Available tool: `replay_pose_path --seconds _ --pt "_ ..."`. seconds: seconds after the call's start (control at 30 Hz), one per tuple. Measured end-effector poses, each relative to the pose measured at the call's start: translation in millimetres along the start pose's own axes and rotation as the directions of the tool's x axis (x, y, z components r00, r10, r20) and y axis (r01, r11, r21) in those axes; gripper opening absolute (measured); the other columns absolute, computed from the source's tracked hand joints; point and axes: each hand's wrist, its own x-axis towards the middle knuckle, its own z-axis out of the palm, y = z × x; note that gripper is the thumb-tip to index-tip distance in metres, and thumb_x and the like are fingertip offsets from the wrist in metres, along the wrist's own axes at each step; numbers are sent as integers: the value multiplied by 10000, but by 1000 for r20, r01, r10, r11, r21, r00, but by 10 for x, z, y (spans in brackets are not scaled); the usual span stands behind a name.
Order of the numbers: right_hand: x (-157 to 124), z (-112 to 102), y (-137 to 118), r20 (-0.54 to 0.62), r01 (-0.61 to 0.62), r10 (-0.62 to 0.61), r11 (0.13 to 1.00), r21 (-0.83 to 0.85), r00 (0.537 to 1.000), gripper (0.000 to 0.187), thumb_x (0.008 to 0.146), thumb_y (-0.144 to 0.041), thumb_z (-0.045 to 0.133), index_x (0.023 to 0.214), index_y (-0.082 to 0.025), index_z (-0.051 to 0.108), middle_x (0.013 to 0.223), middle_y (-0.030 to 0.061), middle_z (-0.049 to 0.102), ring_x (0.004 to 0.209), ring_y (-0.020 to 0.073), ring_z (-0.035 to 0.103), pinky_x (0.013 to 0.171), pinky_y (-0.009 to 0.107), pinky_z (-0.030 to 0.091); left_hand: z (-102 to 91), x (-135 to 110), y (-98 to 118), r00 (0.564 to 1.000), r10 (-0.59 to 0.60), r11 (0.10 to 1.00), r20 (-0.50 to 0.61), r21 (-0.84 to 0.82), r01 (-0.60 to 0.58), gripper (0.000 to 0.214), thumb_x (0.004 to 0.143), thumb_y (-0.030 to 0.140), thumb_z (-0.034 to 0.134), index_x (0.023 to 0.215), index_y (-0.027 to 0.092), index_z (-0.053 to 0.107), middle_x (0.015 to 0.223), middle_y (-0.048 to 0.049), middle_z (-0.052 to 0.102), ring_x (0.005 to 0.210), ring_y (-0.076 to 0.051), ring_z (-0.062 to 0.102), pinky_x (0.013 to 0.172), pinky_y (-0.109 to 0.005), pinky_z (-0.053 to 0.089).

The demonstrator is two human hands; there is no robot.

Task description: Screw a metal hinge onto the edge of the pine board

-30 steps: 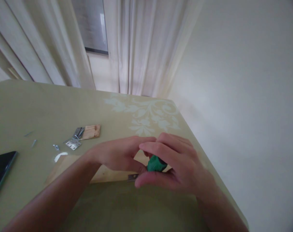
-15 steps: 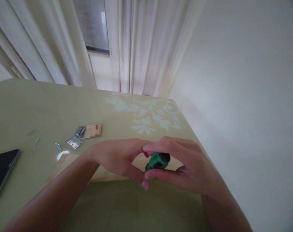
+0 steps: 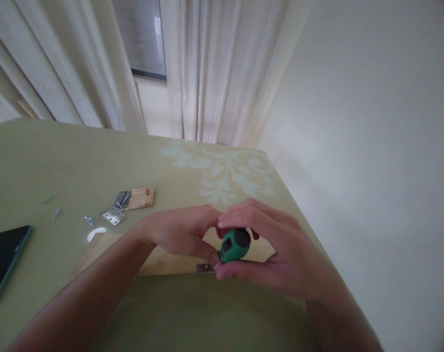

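Observation:
A screwdriver (image 3: 235,244) with a green and black handle stands over the near edge of a pale wooden board (image 3: 166,261), its handle end tilted up at me. My right hand (image 3: 280,249) curls round the handle, fingers above and thumb below. From the left, my left hand (image 3: 187,232) pinches at the lower end of the screwdriver, thumb and fingers closed there. The shaft and tip are hidden behind my fingers. Just under my left thumb, a dark metal hinge plate (image 3: 204,268) shows on the board's near edge, partly covered.
Beyond the board lie several metal hinges (image 3: 114,215) beside a small wooden block (image 3: 141,197). Loose screws (image 3: 89,221) are scattered to the left, near a dark tablet (image 3: 5,259). A wall (image 3: 383,146) borders the table's right edge.
The screwdriver handle has turned and tilted slightly, with my right fingers shifting round it. My left thumb has drawn up to the handle, uncovering part of the hinge plate.

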Motion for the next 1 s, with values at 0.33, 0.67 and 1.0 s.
replay_pose_path --seconds 0.33,0.67,1.0 --pt "12 -42 23 40 101 -103 994 40 994 291 893 -376 837 1096 -209 711 952 26 754 849 159 681 783 282 548 41 29 18 997 -28 1000 79 -4 28 175 922 362 781 933 187 774 880 -23 771 790 -160 672 718 -228 529" --pt "-42 -6 -36 47 106 -109 993 49 993 266 905 -348 828 1093 -197 716 880 7 742 821 151 664 787 282 519 63 50 -62 979 -68 981 191 -166 100 321 823 490 865 934 195 805 916 -8 795 836 -172 699 774 -228 550" --pt "15 -99 110 282 34 -179 890 454 943 357 1058 -222 601 1414 -202 608 1330 113 734 1196 191 694 1050 363 540 -6 49 -457 891 -154 985 -428 0 171 548 1106 556 371 1108 150 738 1118 -101 755 1051 -209 673 983 -339 515"
